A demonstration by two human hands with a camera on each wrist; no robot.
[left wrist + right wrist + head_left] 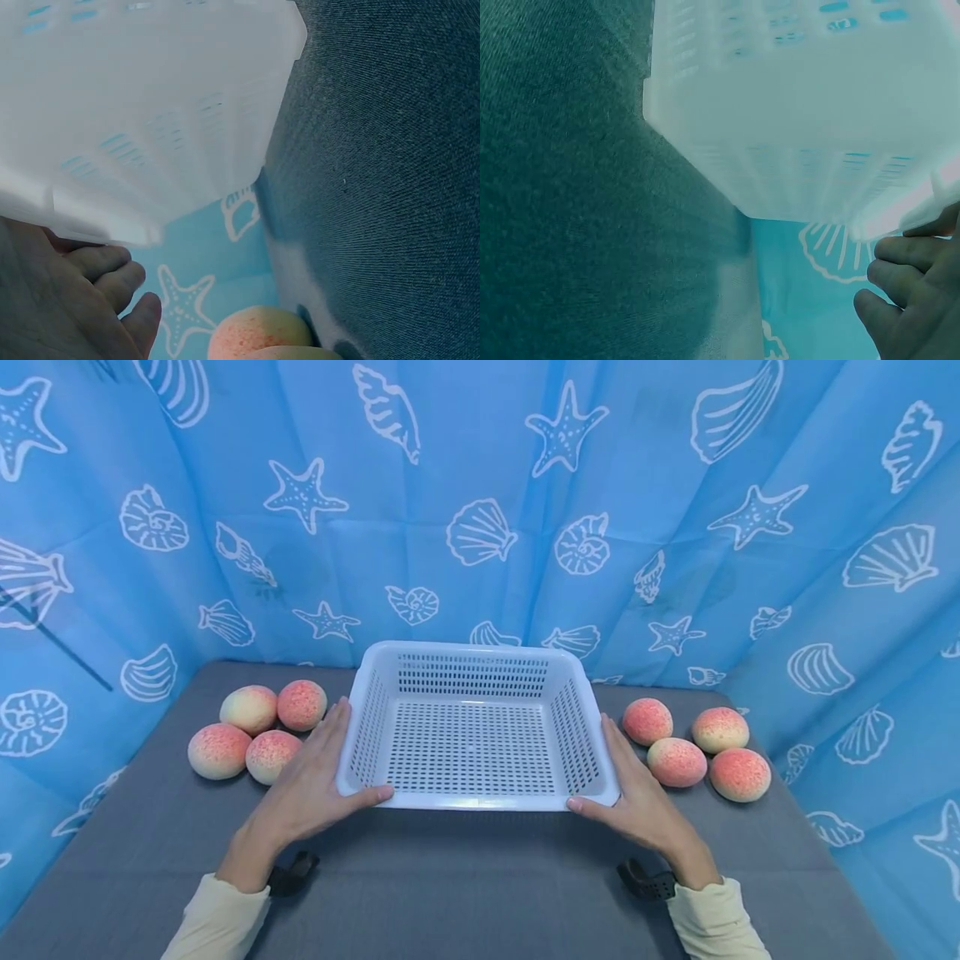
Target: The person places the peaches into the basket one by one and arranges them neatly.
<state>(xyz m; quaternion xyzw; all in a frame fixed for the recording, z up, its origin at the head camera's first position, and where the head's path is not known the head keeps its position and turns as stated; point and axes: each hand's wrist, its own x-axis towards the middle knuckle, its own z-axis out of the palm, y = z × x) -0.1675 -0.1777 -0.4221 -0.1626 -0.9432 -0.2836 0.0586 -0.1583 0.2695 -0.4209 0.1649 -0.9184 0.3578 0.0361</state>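
A white plastic basket (472, 801) with slotted walls and floor stands in the middle of the grey table, nothing inside it. My left hand (311, 781) holds its front left corner, thumb on the front rim and fingers along the left side. At the front right corner, my right hand (637, 789) holds it the same way. From the left wrist, bent fingers (120, 281) show under the rim beside the basket wall (150, 112). In the right wrist view, the fingers (900, 274) also lie by the rim, the thumb hidden.
Several pink and cream peaches (219, 751) lie in a cluster left of the basket, close to my left hand. Another group of peaches (677, 762) lies to the right. Behind the grey table (465, 885) hangs a blue curtain (510, 452) with white shell prints.
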